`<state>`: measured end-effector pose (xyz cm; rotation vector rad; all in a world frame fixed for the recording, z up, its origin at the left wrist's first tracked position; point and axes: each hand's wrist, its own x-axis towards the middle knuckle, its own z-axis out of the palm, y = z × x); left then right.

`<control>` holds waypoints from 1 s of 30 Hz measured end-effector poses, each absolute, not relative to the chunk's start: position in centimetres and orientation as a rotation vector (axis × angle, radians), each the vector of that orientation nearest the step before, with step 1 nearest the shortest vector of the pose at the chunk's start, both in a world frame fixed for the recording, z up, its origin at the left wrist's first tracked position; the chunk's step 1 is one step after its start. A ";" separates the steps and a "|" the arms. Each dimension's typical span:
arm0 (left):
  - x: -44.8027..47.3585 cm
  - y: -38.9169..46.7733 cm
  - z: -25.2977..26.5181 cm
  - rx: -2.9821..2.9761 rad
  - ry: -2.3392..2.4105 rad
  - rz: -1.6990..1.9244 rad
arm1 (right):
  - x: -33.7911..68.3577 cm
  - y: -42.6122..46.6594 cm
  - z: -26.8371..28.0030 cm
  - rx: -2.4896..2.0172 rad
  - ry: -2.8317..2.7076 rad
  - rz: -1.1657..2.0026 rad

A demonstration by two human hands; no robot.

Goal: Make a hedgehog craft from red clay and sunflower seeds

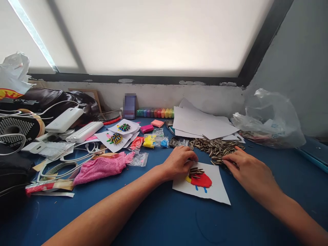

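A white paper sheet [217,191] lies on the blue table, bearing a red clay shape [205,181] with a yellow end and two blue clay legs. Several sunflower seeds [196,172] stand in the red clay's upper left part. My left hand [180,160] rests at the sheet's upper left edge, fingers curled together; what they hold, if anything, is hidden. To the right, my right hand [247,167] reaches the near edge of a sunflower seed pile [216,147], thumb and index finger pinched at the seeds.
Behind the pile lie white paper sheets [202,121], with a plastic bag [274,119] to the right. Clay packets [148,140] and finished clay-and-seed pictures [115,138] lie left of centre. A pink cloth [102,169], cables and white power banks [84,132] crowd the left side.
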<state>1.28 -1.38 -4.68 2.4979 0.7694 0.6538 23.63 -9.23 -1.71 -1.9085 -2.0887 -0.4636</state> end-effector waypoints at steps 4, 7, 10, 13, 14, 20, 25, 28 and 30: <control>1.3 -1.4 -4.7 2.499 0.769 0.665 | 24.3 -8.9 -2.5 -1.943 -2.131 -0.360; 1.3 -1.4 -4.6 2.505 0.764 0.665 | 24.0 -8.8 -2.6 -1.915 -2.138 -0.361; 1.3 -1.4 -4.6 2.507 0.766 0.661 | 23.7 -8.8 -2.3 -1.893 -2.123 -0.375; 1.3 -1.4 -4.5 2.511 0.766 0.654 | 23.3 -9.0 -1.7 -1.844 -2.050 -0.386; 1.2 -1.4 -4.5 2.513 0.765 0.649 | 23.1 -9.1 -1.4 -1.822 -2.021 -0.368; 1.2 -1.5 -4.4 2.510 0.770 0.650 | 21.3 -10.7 0.0 -1.664 -2.041 0.132; 1.3 -1.4 -4.7 2.516 0.756 0.662 | 19.9 -11.7 0.4 -1.625 -2.040 0.408; 1.2 -1.3 -4.7 2.518 0.755 0.663 | 19.1 -11.9 0.2 -1.663 -2.065 0.418; 1.2 -1.3 -4.7 2.522 0.755 0.657 | 18.7 -12.0 0.1 -1.636 -2.074 0.420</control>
